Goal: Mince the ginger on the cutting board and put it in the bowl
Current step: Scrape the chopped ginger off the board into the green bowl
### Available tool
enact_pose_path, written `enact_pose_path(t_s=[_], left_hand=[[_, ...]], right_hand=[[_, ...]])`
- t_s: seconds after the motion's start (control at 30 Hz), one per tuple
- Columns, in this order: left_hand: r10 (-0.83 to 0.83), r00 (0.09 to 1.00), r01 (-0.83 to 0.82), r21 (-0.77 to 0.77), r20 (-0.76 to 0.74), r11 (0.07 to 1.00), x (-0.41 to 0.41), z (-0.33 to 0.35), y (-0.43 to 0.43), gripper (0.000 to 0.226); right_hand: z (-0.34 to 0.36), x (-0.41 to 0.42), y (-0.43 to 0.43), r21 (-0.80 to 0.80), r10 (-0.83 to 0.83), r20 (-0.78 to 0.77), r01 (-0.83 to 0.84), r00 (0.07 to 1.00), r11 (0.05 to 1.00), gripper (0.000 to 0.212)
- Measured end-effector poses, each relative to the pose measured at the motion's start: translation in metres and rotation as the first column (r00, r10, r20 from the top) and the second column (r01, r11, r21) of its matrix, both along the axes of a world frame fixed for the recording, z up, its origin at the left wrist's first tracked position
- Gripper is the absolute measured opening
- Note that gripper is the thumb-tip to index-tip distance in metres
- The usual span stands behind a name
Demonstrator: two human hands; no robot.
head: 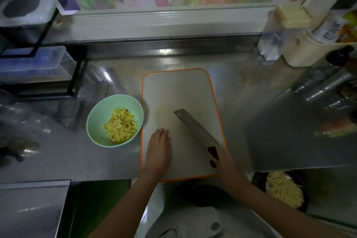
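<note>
Right hand (225, 162): nearest, at the board's near right corner. Its fingers are curled round the black handle of the knife (195, 129), whose blade lies low across the board with the tip pointing away and to the left.
Left hand (159, 149): flat on the near left part of the cutting board (173, 89), fingers straight and together, holding nothing.
Board surface: looks bare apart from a faint yellowish stain. I cannot make out any loose bits.
Ginger (120, 124): minced and heaped in the pale green bowl (96, 135), which stands on the counter (116, 162) just beside the board's left edge.
Step in hand: by my reading, a last sweep of leftovers toward the bowl, with the task nearly done.
Doing it well: hold the blade shallow with its edge turned away from the left fingers and scrape toward the left edge. Bring the bowl's rim under that edge so bits drop in, not onto the counter.
Risk: the board's near edge seems to reach or pass the counter's edge, so heavy pressing there could tip it.
Farther back: clear storage boxes (38, 60) on a black rack at left.
</note>
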State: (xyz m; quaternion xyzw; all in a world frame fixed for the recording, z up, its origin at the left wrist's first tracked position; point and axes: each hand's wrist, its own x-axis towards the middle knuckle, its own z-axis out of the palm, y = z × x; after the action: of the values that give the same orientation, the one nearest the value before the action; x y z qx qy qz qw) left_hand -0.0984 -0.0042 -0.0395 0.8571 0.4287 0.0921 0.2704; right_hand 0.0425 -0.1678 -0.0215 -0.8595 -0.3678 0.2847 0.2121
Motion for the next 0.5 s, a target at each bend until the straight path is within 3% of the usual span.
enact_pose_path(t_s=[0.07, 0.13, 0.17, 0.27, 0.37, 0.5], left_hand=[[0.015, 1.0, -0.016, 0.04, 0.018, 0.999, -0.006, 0.003, 0.001, 0.053], [0.029, 0.998, -0.033, 0.065, 0.053, 0.997, -0.01, 0.005, 0.002, 0.049], [0.045, 0.996, -0.049, 0.059, 0.076, 0.997, -0.011, 0.007, 0.002, 0.049], [0.081, 0.993, -0.086, 0.058, 0.087, 0.995, -0.018, 0.012, 0.0, 0.05], [0.106, 0.993, -0.11, 0.106, 0.044, 0.988, -0.029, 0.011, 0.0, 0.047], [0.188, 0.982, -0.186, 0.077, -0.026, 0.98, -0.044, 0.004, -0.001, 0.044]], right_hand=[[-0.004, -0.011, 0.003, 0.083, 0.029, 0.084, -0.036, 0.996, 0.996, 0.05], [-0.005, -0.017, 0.007, 0.136, 0.027, 0.145, -0.047, 0.989, 0.99, 0.036], [0.003, -0.021, 0.011, 0.125, 0.042, 0.102, -0.055, 0.994, 0.991, 0.029], [0.004, -0.024, 0.017, 0.119, 0.152, -0.033, -0.147, 0.988, 0.982, 0.041], [0.005, -0.013, 0.023, 0.23, 0.103, -0.025, -0.095, 0.994, 0.968, 0.035], [-0.007, 0.014, 0.038, 0.116, 0.073, 0.061, -0.079, 0.996, 0.99, 0.039]])
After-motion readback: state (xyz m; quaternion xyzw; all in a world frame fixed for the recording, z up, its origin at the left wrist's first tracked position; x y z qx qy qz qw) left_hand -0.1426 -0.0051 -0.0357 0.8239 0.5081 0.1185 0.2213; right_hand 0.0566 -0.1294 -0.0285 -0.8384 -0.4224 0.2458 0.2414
